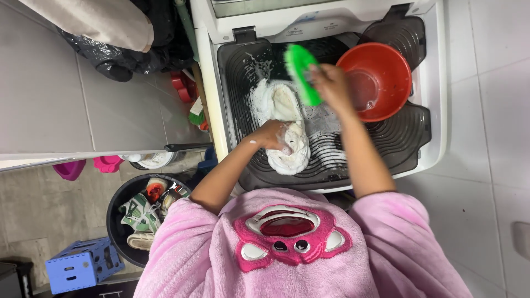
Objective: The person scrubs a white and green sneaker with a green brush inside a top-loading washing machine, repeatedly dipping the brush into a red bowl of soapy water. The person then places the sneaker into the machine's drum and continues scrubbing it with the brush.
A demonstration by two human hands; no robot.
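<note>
A white soapy shoe (280, 113) lies on the dark ribbed washboard lid (397, 138) of a white washing machine (436, 83). My left hand (273, 135) presses down on the shoe's near end, fingers covered in suds. My right hand (331, 83) grips a bright green scrub brush (301, 72), held over the shoe's far side. Both forearms reach out from pink fleece sleeves.
A red plastic basin (381, 80) sits on the lid at the right, just beside my right hand. To the left on the floor are a black bucket (118, 221) holding shoes, a blue folding stool (80, 265), pink items and black bags.
</note>
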